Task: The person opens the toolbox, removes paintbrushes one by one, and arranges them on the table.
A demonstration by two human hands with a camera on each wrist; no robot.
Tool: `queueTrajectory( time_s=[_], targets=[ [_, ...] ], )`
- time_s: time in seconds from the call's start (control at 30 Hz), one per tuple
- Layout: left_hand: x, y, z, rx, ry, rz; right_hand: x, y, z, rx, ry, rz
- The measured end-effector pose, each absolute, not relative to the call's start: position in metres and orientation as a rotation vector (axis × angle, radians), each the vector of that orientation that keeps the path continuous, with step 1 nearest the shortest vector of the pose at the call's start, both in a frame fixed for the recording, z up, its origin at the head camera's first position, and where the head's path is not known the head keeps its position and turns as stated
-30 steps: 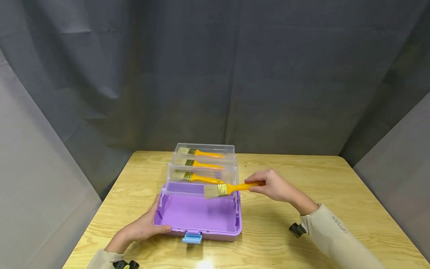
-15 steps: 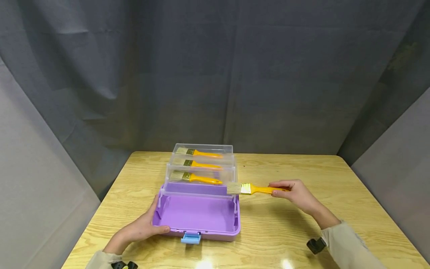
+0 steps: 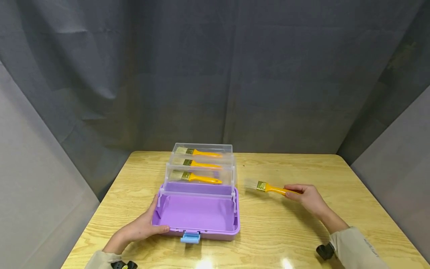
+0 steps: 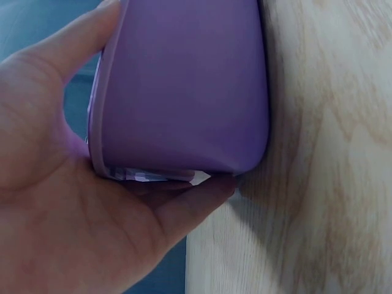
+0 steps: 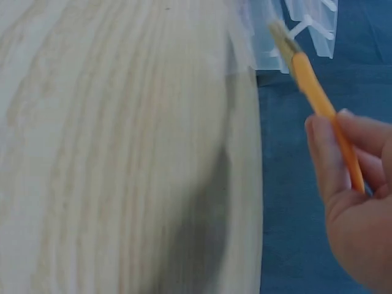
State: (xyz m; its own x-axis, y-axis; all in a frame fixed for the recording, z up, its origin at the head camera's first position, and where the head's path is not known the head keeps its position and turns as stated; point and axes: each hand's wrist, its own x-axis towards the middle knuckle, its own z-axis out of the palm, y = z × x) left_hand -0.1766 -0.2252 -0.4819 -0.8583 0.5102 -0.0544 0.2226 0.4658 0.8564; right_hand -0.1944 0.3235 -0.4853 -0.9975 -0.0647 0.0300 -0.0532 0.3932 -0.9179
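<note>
In the head view, my right hand point(image 3: 310, 200) pinches the yellow handle of a paintbrush point(image 3: 277, 189) between thumb and fingers, right of the box. Its pale bristles point left, and its shadow falls on the table below. My left hand point(image 3: 139, 226) grips the left side of a purple storage box point(image 3: 198, 213), thumb at the front rim; the left wrist view shows fingers point(image 4: 196, 208) against the box's side. Clear stepped trays rise at the back of the box. They hold a top paintbrush point(image 3: 207, 154), a middle paintbrush point(image 3: 205, 164) and a lower paintbrush point(image 3: 205, 179).
A blue latch point(image 3: 190, 237) hangs folded out at the box's front. The wooden table point(image 3: 285, 231) extends to the right under the raised paintbrush. Behind it hangs a dark grey curtain point(image 3: 268, 82), with lighter panels at both sides.
My right hand has moved right with the paintbrush, from over the box to beside it, and the bristle end now tips up to the left. My left hand stays on the box.
</note>
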Motion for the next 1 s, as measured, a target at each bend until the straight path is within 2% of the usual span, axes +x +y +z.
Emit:
queueTrajectory(
  time_s=[0.2,0.43,0.73,1.0],
  targets=[
    [-0.175,-0.225,-0.483,0.582,2.427,1.308,-0.195,0.316,-0.498,0.024,2.718,-1.537],
    [-0.174,-0.224,-0.483,0.561,2.446,1.264,-0.194,0.303,-0.504,0.129,2.435,-1.608],
    [-0.174,-0.224,-0.481,0.560,2.447,1.256,-0.192,0.280,-0.506,-0.013,2.361,-1.416],
    [-0.175,-0.225,-0.480,0.565,2.450,1.268,-0.198,0.245,-0.499,-0.056,2.160,-1.524]
  ],
)
